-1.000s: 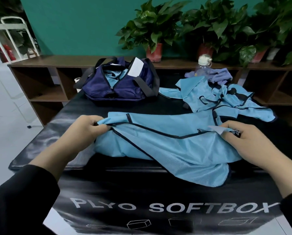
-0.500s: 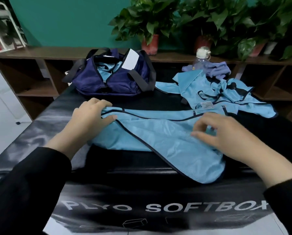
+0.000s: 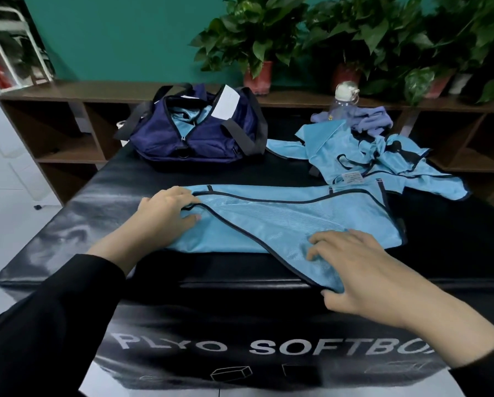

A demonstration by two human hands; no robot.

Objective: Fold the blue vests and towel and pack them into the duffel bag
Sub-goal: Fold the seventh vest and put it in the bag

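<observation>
A blue vest with dark piping lies spread across the near part of the black padded bench, which carries the white lettering "PLYO SOFTBOX" on its front face. The left hand rests on the vest's left end, its fingers laid fairly straight over the piped edge and the thumb pressing flat on the fabric; whether any cloth is pinched beneath it cannot be told. The right hand lies palm down on the lower right corner of the vest, where the fabric hangs toward the bench's front edge, its fingers spread wide and lightly bent, pressing the mesh rather than gripping it. Both forearms are in black sleeves. At the far left of the bench sits the navy duffel bag, unzipped, with light blue fabric showing inside the opening and a white tag standing up from it; its dark straps drape down the sides. To the right of the bag, well apart from the hands, a loose pile of blue vests lies crumpled, its near edge touching the far right corner of the spread vest. Behind the pile lies a purple towel, bunched up, with a clear water bottle beside it. A brown wooden shelf runs behind the bench against a green wall, with potted plants along its top.
</observation>
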